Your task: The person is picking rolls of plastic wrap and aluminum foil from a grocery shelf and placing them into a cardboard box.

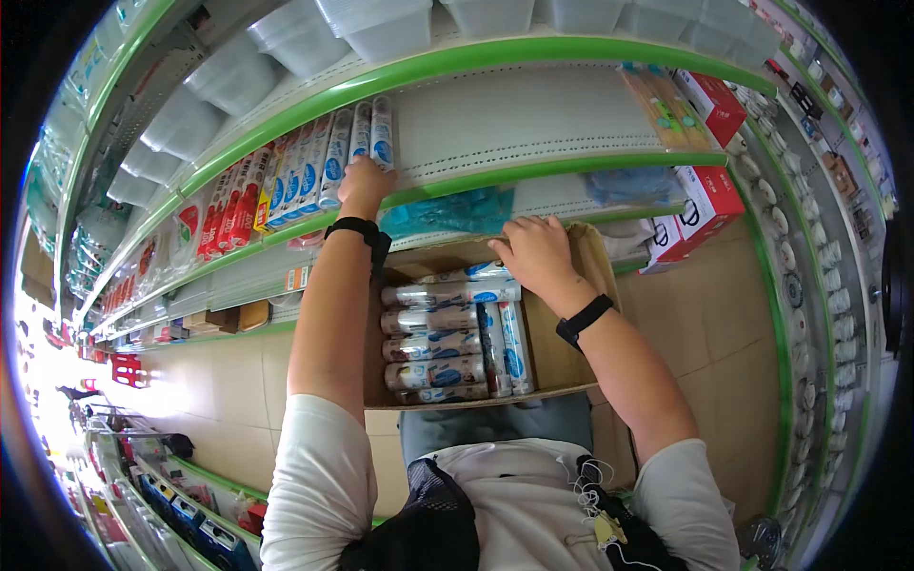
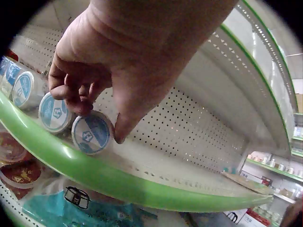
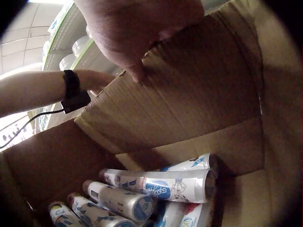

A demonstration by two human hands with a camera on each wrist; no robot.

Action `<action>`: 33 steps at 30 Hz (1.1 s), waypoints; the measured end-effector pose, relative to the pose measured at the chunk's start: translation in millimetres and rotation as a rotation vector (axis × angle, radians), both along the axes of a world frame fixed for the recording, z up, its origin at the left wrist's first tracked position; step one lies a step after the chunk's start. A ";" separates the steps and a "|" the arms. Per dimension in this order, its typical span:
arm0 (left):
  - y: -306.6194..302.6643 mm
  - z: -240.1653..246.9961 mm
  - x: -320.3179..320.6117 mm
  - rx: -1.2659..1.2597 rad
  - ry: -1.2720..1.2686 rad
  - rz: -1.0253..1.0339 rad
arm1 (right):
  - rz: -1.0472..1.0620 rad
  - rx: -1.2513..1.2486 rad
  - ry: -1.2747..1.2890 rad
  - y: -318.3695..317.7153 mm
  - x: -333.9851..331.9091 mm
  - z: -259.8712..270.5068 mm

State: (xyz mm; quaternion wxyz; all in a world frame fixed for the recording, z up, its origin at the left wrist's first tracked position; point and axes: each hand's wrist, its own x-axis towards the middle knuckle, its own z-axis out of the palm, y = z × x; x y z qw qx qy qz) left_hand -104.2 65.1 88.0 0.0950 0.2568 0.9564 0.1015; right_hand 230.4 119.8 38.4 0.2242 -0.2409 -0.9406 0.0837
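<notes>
On the green-edged shelf, the left hand [image 1: 366, 183] pinches the end of the rightmost blue-and-white roll [image 1: 381, 133]. In the left wrist view, thumb and fingers of the left hand [image 2: 113, 61] lie either side of that roll's round end [image 2: 93, 133]. The right hand [image 1: 541, 255] grips the far wall of an open cardboard box [image 1: 564, 366]. In the right wrist view, the thumb of the right hand [image 3: 142, 33] lies inside the box wall [image 3: 189, 90], its fingers over the edge. Several wrapped rolls [image 3: 161, 184] lie in the box, some crosswise to others.
Red-packed rolls [image 1: 228, 205] stand left of the blue ones. Clear plastic tubs [image 1: 390, 29] line the upper shelf. Teal bags [image 1: 447, 211] lie on the shelf below. Red-and-white boxes [image 1: 700, 214] are at the shelf's right end, beside packs of sticks [image 1: 666, 109].
</notes>
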 end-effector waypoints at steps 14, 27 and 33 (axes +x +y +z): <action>-13.3 -11.6 -34.8 0.129 0.093 -0.076 | 0.013 0.053 0.085 -2.6 3.4 -7.5; -178.1 83.7 22.6 0.992 -1.029 -0.231 | 0.022 0.061 0.115 -19.1 23.3 0.8; -295.3 103.1 45.0 0.739 -1.061 -0.276 | 0.043 0.081 0.130 -26.5 28.1 -3.9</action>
